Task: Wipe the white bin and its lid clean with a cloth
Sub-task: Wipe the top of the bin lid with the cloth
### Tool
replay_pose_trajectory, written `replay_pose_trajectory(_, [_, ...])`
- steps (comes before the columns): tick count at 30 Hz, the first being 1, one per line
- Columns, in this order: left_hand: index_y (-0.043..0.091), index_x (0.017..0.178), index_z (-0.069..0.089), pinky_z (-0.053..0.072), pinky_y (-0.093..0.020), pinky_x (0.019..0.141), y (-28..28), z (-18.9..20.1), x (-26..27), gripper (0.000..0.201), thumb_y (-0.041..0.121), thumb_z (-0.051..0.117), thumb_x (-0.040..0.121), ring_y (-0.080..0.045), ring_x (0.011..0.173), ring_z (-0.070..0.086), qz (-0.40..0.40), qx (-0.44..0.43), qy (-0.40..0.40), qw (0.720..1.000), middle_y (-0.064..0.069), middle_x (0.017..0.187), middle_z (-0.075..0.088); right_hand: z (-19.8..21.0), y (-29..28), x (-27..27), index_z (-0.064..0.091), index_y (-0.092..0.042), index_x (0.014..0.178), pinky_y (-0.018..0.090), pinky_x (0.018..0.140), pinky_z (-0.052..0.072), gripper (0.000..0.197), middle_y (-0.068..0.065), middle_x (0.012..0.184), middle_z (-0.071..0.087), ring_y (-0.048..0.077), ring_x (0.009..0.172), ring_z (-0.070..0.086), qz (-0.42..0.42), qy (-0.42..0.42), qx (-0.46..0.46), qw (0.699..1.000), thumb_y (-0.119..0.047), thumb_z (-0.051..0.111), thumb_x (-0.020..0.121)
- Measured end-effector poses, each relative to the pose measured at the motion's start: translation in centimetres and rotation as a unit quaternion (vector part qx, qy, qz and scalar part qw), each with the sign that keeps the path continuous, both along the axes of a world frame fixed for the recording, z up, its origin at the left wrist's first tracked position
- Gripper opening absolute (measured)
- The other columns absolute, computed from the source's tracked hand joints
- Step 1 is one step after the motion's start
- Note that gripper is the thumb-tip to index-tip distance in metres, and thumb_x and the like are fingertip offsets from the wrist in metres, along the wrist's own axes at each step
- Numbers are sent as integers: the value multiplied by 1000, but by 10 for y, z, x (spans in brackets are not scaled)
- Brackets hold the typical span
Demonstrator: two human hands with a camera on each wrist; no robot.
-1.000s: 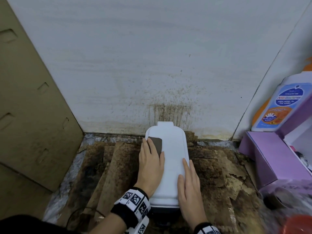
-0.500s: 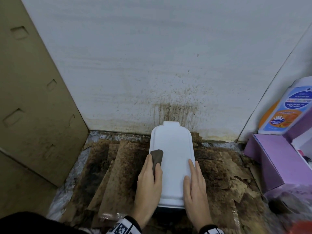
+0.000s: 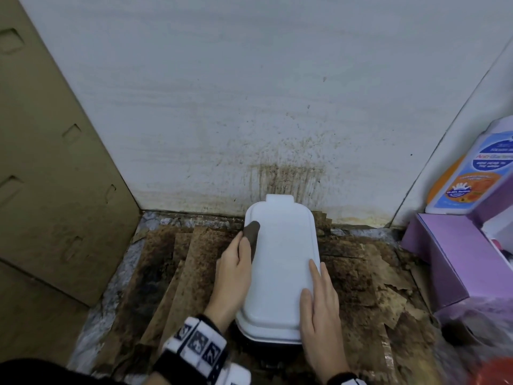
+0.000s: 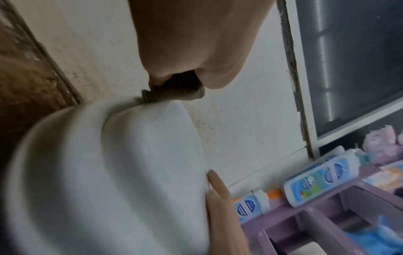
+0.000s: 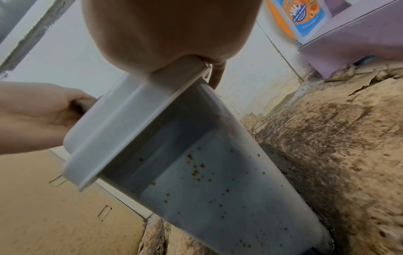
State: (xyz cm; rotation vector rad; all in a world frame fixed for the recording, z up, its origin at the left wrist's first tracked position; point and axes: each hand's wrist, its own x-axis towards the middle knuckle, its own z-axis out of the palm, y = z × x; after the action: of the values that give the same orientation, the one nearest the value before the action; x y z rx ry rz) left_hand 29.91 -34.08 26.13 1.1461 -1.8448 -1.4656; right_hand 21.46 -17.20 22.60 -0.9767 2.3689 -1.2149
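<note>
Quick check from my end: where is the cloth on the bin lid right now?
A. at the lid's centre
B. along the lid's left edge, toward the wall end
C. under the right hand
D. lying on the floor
B: the left hand presses the dark cloth to the left edge of the lid, toward the wall end; the right hand lies flat on the right edge.

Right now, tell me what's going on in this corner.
A person is wiping a white bin that stands on stained cardboard against a splattered wall. The left hand holds a dark cloth against the left edge of the closed lid, near its far end. The right hand lies flat on the lid's right side, steadying it. The lid top looks clean; the right wrist view shows brown specks on the bin's side.
</note>
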Motion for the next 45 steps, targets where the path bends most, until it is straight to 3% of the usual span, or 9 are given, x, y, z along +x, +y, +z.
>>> replay_pose_trajectory(2, [26, 120, 69, 55, -40, 89, -23, 2, -12, 44, 49, 36, 104, -15, 101, 68, -7, 12, 13, 1000, 9, 108, 74, 0, 0, 0, 11, -56, 151, 21, 111, 15, 50, -27, 164, -2, -9, 142, 2, 4, -1, 6, 1000, -44, 26, 105])
replay_pose_trajectory(5, [0, 92, 56, 33, -32, 63, -51, 13, -33, 47, 39, 36, 109, -21, 70, 46, -13, 56, 21, 998, -9, 77, 51, 0, 0, 0, 10, -56, 151, 19, 111, 12, 50, -27, 163, -3, -11, 142, -1, 5, 4, 6, 1000, -44, 27, 105])
replay_pose_trajectory(9, [14, 73, 38, 22, -32, 57, -70, 26, -49, 43, 36, 34, 110, -16, 55, 31, -33, 70, 9, 997, 1, 61, 33, 0, 0, 1, 12, -56, 151, 18, 110, 13, 50, -26, 164, -1, -7, 146, 1, 2, 8, 5, 1000, -42, 28, 105])
replay_pose_trajectory(18, [8, 83, 54, 34, -22, 53, -43, 27, -26, 41, 34, 37, 111, -11, 58, 46, 10, 156, 78, 985, 0, 66, 51, 2, 0, 2, 14, -53, 153, 22, 110, 17, 50, -23, 164, 4, 2, 149, 7, -6, 8, 6, 1000, -42, 27, 105])
replay_pose_trajectory(22, [16, 104, 72, 54, -19, 69, -13, 24, 0, 36, 27, 38, 111, -3, 81, 70, 35, 196, 131, 971, 7, 89, 78, 2, 0, 2, 17, -52, 153, 24, 108, 18, 50, -23, 164, 6, 4, 150, 9, -8, 10, -2, 1000, -42, 27, 105])
replay_pose_trajectory(32, [30, 103, 70, 52, -22, 84, 34, 5, 46, 31, 25, 40, 110, 7, 93, 71, 66, 231, 141, 961, 20, 99, 78, 1, -1, 2, 18, -50, 153, 25, 111, 19, 50, -19, 165, 8, 6, 150, 10, -10, 2, 3, 1000, -42, 27, 104])
replay_pose_trajectory(35, [29, 118, 70, 52, -31, 98, 30, 8, 42, 33, 27, 39, 111, -3, 110, 70, 49, 214, 126, 967, 14, 113, 77, 1, -1, 1, 19, -49, 153, 25, 110, 19, 51, -19, 165, 8, 7, 150, 10, -11, 3, 1, 1000, -43, 27, 103])
replay_pose_trajectory(41, [24, 124, 69, 54, -25, 87, -5, 15, 8, 35, 27, 37, 112, -7, 108, 71, 12, 164, 124, 979, 9, 113, 77, 0, -1, 1, 19, -50, 153, 24, 111, 19, 50, -20, 165, 6, 4, 150, 10, -10, 5, 3, 1000, -42, 28, 104])
replay_pose_trajectory(45, [9, 92, 65, 46, -31, 72, -39, 18, -25, 41, 34, 38, 110, -20, 79, 63, -4, 149, 88, 985, -1, 84, 70, -2, -1, 0, 17, -52, 153, 22, 111, 17, 50, -22, 165, 5, -5, 144, 7, -9, 6, 5, 1000, -42, 28, 104])
